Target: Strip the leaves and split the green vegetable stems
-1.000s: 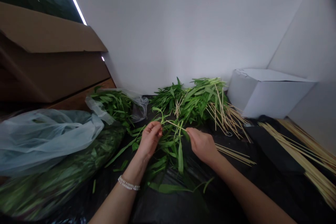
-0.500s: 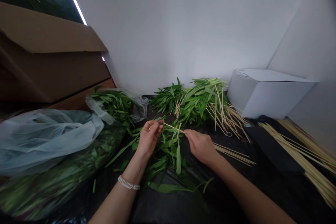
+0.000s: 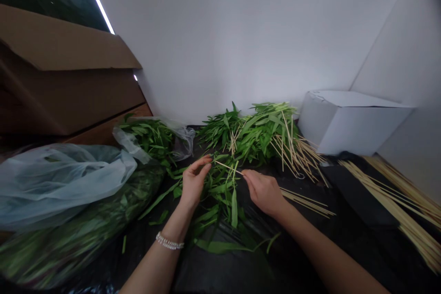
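Between my hands a thin wooden skewer [image 3: 226,166] slants over a small heap of long-leaved greens [image 3: 225,195]. My right hand [image 3: 264,193] pinches its near end. Pale green stems cross the skewer close to my right fingertips; whether it pierces them I cannot tell. My left hand [image 3: 192,183] is beside the skewer's far end, thumb and fingers apart, and a beaded bracelet [image 3: 169,241] circles that wrist. Several loose skewers [image 3: 306,202] lie just right of my right hand.
Behind, leafy bunches with skewers [image 3: 265,133] rest against the wall. Bags of greens [image 3: 99,211] and a cardboard box [image 3: 69,82] stand left. At right are a white box [image 3: 354,121], a black block [image 3: 360,197] and long sticks [image 3: 396,211]. Black plastic [image 3: 206,271] covers the surface.
My left thumb and fingers have spread apart from a closer pinch near the skewer's end. My right hand and the skewer have stayed nearly in place.
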### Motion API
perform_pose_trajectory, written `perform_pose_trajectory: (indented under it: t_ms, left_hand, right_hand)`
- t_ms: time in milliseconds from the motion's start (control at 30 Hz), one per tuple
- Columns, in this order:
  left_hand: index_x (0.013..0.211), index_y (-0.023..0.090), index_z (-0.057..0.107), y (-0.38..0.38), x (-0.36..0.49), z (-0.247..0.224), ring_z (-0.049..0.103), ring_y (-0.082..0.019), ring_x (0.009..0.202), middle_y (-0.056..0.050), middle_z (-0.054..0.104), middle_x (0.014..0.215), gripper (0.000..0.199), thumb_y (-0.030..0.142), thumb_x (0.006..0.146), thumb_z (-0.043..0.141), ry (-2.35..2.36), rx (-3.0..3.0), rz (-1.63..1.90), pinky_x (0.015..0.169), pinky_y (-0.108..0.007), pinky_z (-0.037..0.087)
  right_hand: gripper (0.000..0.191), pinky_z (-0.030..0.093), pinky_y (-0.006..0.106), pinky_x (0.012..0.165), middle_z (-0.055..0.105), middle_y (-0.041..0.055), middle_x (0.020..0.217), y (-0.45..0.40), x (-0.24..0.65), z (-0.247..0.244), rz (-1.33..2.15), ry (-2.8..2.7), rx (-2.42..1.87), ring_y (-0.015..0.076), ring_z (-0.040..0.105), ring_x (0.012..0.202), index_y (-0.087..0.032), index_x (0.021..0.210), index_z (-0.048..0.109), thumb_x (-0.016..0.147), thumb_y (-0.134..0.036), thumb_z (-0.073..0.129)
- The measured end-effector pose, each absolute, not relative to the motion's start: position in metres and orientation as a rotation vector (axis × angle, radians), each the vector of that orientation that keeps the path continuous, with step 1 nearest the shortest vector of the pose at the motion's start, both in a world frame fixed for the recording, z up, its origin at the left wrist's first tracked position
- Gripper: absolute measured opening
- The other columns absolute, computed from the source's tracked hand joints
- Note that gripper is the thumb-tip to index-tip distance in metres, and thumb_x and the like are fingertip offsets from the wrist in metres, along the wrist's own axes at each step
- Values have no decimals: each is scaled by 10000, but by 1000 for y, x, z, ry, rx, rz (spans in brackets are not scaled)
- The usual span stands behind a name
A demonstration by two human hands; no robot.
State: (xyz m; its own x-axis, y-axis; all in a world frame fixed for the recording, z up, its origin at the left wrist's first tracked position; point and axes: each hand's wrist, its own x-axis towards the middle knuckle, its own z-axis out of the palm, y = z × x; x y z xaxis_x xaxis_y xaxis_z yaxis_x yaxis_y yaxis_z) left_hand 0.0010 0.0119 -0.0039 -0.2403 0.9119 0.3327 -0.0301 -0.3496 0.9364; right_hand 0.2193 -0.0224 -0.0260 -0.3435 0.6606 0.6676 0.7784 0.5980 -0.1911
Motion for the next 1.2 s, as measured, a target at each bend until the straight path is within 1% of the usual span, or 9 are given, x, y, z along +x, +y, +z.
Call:
perform_pose_trajectory:
  t_ms: [67,167,233,300,400,733,967,1100,1200]
  left_hand:
    - [907,169,749,10,3,-1,661,-190,941,-77,747,956,250,290,689,765,1101,1273,1683,895,-302,468]
    - [1018,166,718,7,5,2,669,-155,740,-53,753,820,377,304,673,784,1071,1172,1638,791,-297,504]
    - [999,164,710,7,6,2,646,-128,645,-43,750,794,409,307,632,815,1042,1090,1618,718,-278,511]
    - [917,152,711,8,6,1,634,-114,613,-43,745,775,386,311,590,841,1013,1020,1615,682,-260,507]
    - [854,139,720,9,6,2,643,-117,643,-59,745,790,366,304,558,859,980,957,1582,685,-247,502]
    - [924,168,749,5,8,1,678,-141,798,-75,760,880,324,254,623,830,818,982,1441,841,-256,477]
    - [847,162,749,6,7,1,686,-150,759,-69,761,851,330,232,548,869,894,856,1466,801,-269,493]
    - [849,155,746,7,6,0,689,-169,768,-83,761,861,350,237,534,877,921,833,1465,757,-284,498]
    - [851,151,745,8,7,0,689,-170,775,-85,760,861,359,241,530,879,931,843,1467,765,-289,496]
  right_hand:
    - [264,463,238,739,696,71,907,-23,219,-26,-208,-2102,-1127,159,662,832,-166,1046,610,974,-176,357]
    - [263,463,241,739,694,73,906,-23,219,-25,-209,-2110,-1114,161,661,828,-160,1046,612,970,-167,360]
    - [259,463,240,733,694,74,906,-23,219,-26,-214,-2116,-1107,161,661,822,-158,1047,613,965,-163,368]
    - [255,461,234,723,693,74,903,-22,219,-27,-224,-2125,-1108,157,660,815,-158,1046,616,959,-160,376]
    - [254,455,228,707,691,68,880,-22,219,-28,-224,-2158,-1127,154,657,797,-161,1047,618,953,-151,382]
    - [261,439,233,688,689,54,881,-24,218,-23,-193,-2186,-1253,159,653,791,-185,1071,616,961,-165,381]
    - [270,443,227,706,693,61,907,-25,218,-23,-208,-2169,-1230,154,652,820,-182,1077,620,958,-163,379]
    - [270,444,229,686,689,55,881,-25,218,-23,-220,-2175,-1235,152,650,792,-182,1071,623,955,-160,380]
    - [269,445,228,696,688,56,882,-25,218,-24,-220,-2175,-1226,151,649,800,-183,1073,622,954,-158,382]
